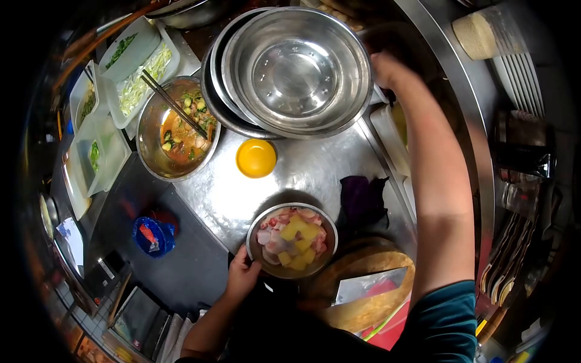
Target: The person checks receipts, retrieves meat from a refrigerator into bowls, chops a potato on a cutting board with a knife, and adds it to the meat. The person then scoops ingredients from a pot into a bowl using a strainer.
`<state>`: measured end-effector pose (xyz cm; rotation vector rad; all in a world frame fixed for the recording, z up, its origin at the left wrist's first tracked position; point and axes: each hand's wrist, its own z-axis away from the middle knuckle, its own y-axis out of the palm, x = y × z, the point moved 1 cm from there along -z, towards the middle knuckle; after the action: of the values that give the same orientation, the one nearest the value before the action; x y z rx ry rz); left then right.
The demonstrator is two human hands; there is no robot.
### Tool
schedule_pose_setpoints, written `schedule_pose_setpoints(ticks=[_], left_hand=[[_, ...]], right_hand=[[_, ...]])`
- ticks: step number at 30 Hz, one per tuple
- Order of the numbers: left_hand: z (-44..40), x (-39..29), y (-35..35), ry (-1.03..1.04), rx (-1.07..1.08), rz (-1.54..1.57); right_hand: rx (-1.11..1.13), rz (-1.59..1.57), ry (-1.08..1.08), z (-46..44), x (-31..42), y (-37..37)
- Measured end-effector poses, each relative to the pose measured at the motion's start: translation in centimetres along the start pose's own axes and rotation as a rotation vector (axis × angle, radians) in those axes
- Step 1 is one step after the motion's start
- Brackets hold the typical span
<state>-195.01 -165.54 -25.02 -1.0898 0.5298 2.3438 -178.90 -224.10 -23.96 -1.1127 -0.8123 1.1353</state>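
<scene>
One steel counter [315, 158], food bowl [329, 258], stacked plates [519, 86]

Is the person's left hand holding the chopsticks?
No, the left hand grasps the metal bowl of raw-looking meat and yellow chunks, while the chopsticks rest in another metal bowl of mixed food.
</scene>
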Motion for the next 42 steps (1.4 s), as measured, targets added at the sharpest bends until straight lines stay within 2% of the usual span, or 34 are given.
schedule_pose_setpoints(ticks=[3, 4, 8, 11, 12, 14, 16, 17, 18, 19, 20, 21, 22, 23, 24, 25, 26, 27, 29, 30, 32, 34, 35, 39, 42], left_hand=[[0.1, 0.1, -0.1, -0.043, 0.005, 0.076], [0.2, 0.0, -0.2, -0.068, 0.008, 0.077], [0.2, 0.2, -0.3, -0.092, 0.008, 0.089], [0.0, 1.1, -0.3, -0.016, 0.013, 0.088], [-0.1, 1.3, -0.3, 0.015, 0.012, 0.085], [-0.3, 1.4, -0.3, 0.043, 0.017, 0.03], [-0.2, 1.6, -0.6, 0.008, 0.036, -0.005], [0.0, 1.3, -0.8, -0.039, 0.045, -0.012], [0.3, 0.1, -0.4, -0.114, 0.053, 0.114], [0.0, 1.2, -0.4, -0.053, 0.057, 0.13], [0.2, 0.5, -0.4, -0.109, 0.097, 0.172], [-0.3, 1.7, -0.7, 0.005, 0.115, 0.001], [-0.2, 1.6, -0.7, -0.034, 0.131, 0.063], [-0.7, 2.9, -1.0, -0.068, 0.145, 0.018], [-0.7, 3.5, -1.0, -0.037, 0.119, 0.048], [0.1, 2.1, -0.9, -0.027, 0.075, 0.051], [0.0, 3.4, -0.9, 0.037, 0.047, 0.045], [0.1, 4.8, -1.4, 0.098, 0.029, 0.038], [3.2, 1.3, -3.3, -0.108, 0.045, 0.098], [3.7, 3.6, -3.9, 0.143, 0.002, 0.295], [8.2, -0.5, -6.9, -0.058, -0.023, 0.342], [11.7, 0.2, -10.8, -0.126, -0.075, 0.418], [12.8, 2.7, -12.9, -0.091, -0.116, 0.475], [19.3, 3.3, -21.0, -0.071, -0.46, 0.594], [23.1, -0.3, -27.3, 0.083, -0.684, 0.704]], right_hand=[[0.003, -0.12, 0.066, -0.2, -0.3, 0.3], [-0.228, -0.216, -0.058, -0.8, -2.8, 3.2], [-0.139, -0.775, 0.1, 2.1, -2.5, -0.2], [-0.404, -0.651, 0.151, 4.3, -1.6, -2.7], [-0.379, -0.858, 0.156, 4.9, -1.6, -3.3], [-0.505, -0.977, 0.116, 6.6, -2.6, -3.7], [-0.513, -1.189, 0.118, 9.4, -1.5, -4.9], [-0.504, -1.27, 0.137, 12.0, 0.0, -4.9], [-0.498, -1.352, 0.157, 14.7, 1.6, -4.9], [-0.458, -1.29, 0.358, 18.0, 4.7, -6.1], [-0.283, -1.331, 0.115, 20.3, 7.7, -7.6], [-0.192, -1.207, 0.08, 22.4, 10.1, -7.2], [0.004, -1.308, -0.002, 24.2, 11.6, -5.1], [0.115, -1.447, -0.011, 25.9, 16.7, -5.3], [0.197, -1.272, -0.001, 27.3, 19.6, -3.9], [0.203, -1.033, -0.093, 28.5, 22.5, -2.4], [0.075, -0.653, -0.228, 29.6, 26.1, -4.3], [0.037, -0.619, -0.325, 30.5, 28.3, -4.5], [-0.047, -0.708, -0.256, 32.6, 31.1, -4.4], [-0.087, -0.691, -0.239, 33.6, 31.4, -4.4], [-0.167, -0.662, -0.193, 34.8, 31.5, -4.7], [-0.199, -0.666, -0.158, 35.3, 31.3, -5.9], [-0.214, -0.664, -0.148, 35.5, 31.1, -6.2], [-0.252, -0.675, -0.168, 35.3, 32.2, -8.0], [-0.263, -0.642, -0.189, 35.7, 34.1, -8.5]])
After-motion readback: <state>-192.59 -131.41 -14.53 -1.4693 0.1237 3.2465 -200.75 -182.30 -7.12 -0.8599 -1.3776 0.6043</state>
